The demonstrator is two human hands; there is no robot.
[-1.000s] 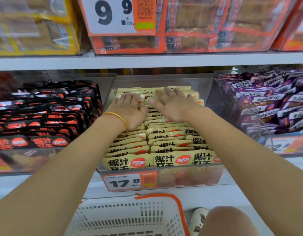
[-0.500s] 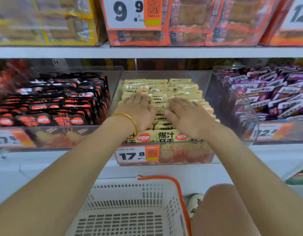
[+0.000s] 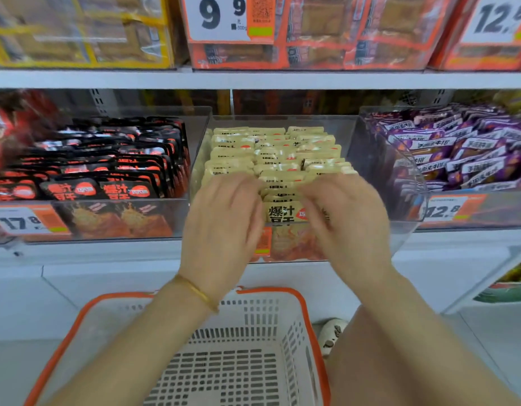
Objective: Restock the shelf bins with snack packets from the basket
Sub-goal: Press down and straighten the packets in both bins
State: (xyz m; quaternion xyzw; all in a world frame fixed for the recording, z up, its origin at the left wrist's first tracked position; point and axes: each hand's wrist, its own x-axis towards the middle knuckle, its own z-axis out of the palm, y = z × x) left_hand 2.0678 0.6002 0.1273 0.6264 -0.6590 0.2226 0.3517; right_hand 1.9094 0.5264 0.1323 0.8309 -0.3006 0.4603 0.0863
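Head view: nearest, the white, orange-rimmed basket (image 3: 309,312) sits low under the forearms, with a knee (image 3: 385,361) and a shoe (image 3: 331,335) to its right. Above it the left hand (image 3: 224,227), wearing a gold bracelet (image 3: 199,294), and the right hand (image 3: 350,227) are at the front of the middle bin (image 3: 369,171), partly hiding its price tag (image 3: 263,243) and front packets. Both are blurred, so I cannot tell whether their bent fingers pinch anything. Beyond them yellow packets (image 3: 273,153) stand in rows in that bin, with black packets (image 3: 107,165) left, purple packets (image 3: 464,148) right, and boxes (image 3: 326,30) on the shelf (image 3: 253,79) above.
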